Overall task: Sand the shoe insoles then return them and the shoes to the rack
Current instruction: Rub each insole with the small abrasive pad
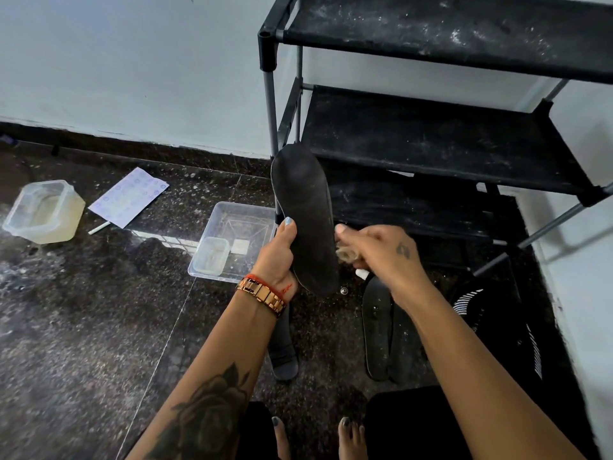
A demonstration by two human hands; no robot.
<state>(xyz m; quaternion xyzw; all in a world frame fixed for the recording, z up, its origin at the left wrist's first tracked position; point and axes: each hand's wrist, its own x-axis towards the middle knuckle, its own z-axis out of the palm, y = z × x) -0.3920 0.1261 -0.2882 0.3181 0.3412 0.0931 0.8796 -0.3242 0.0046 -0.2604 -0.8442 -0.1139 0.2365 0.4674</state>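
On the dark speckled floor in front of me stands a black shoe rack, its fabric shelves dusted with pale powder, set against a white wall. At the right foot of the rack lies a black shoe with white stripes. Between my arms and the rack, I hold one black insole up off the floor, toe end pointing away from me. My left hand grips its left edge near the heel, thumb curled over the front face. My right hand pinches a small tan scrap of sandpaper and presses it against the insole's right edge. Two more black insoles lie side by side on the floor under my right forearm, and another dark insole lies under my left wrist. To the left sit a clear shallow tray with a small tub inside, a larger cloudy tub, a printed sheet and a white stick.
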